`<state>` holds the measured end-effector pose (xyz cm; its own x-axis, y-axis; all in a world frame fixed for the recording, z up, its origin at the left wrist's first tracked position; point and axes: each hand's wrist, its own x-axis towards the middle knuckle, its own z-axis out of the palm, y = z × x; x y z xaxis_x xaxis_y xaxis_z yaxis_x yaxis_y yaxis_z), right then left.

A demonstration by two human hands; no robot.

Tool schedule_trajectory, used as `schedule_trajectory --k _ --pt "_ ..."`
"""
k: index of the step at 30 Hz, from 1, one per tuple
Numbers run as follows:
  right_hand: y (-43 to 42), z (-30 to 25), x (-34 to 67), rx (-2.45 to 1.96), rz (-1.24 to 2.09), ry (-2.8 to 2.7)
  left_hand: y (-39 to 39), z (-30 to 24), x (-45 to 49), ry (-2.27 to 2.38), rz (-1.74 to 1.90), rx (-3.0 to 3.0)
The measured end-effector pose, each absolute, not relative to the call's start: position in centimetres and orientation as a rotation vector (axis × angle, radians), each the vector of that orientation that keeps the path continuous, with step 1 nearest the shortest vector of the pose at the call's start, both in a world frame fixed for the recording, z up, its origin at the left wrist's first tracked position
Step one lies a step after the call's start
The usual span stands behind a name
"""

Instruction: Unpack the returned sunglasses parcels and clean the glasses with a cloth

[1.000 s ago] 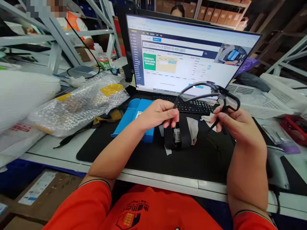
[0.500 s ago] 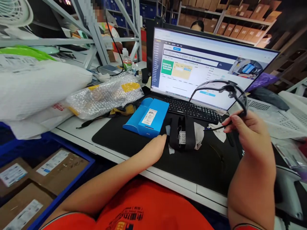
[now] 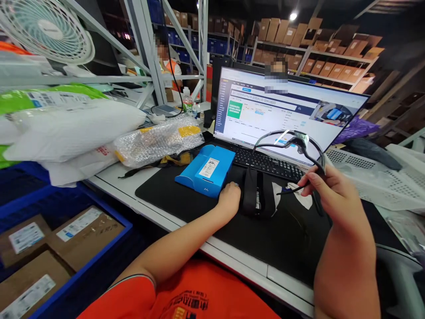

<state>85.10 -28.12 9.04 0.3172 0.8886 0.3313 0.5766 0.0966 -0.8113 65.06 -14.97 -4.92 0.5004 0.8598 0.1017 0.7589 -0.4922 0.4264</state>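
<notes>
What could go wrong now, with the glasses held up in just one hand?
The right hand grips the glasses by one end only, so they could twist or drop onto the keyboard. The left hand sits between the blue box and the black pouch and may nudge either.

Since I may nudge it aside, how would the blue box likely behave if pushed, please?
The blue box looks stiff and lies flat, so it should slide, not tip. The black mat beneath may drag on it slightly.
</notes>
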Motion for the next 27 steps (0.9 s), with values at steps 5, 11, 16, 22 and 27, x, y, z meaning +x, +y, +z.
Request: schedule_trajectory --k 5,11,16,22,27 --pt "-27.4 8.4 85.9 -1.526 0.400 -1.282 -15.2 -3.0 63.2 1.093 0.890 2.404" --pt "-26.3 7.5 85.7 -1.286 0.534 -1.070 -15.0 -0.8 62.7 0.801 1.399 2.070" --pt "-26.4 7.4 85.2 -1.269 0.600 -1.073 -13.8 -0.8 63.6 0.726 1.434 1.608" --pt "-26.4 7.4 84.5 -1.259 0.592 -1.093 -13.7 -0.7 63.2 0.633 1.289 1.286" --pt "-26.3 7.4 84.0 -1.236 0.578 -1.100 -14.1 -0.5 62.7 0.637 1.325 1.257"
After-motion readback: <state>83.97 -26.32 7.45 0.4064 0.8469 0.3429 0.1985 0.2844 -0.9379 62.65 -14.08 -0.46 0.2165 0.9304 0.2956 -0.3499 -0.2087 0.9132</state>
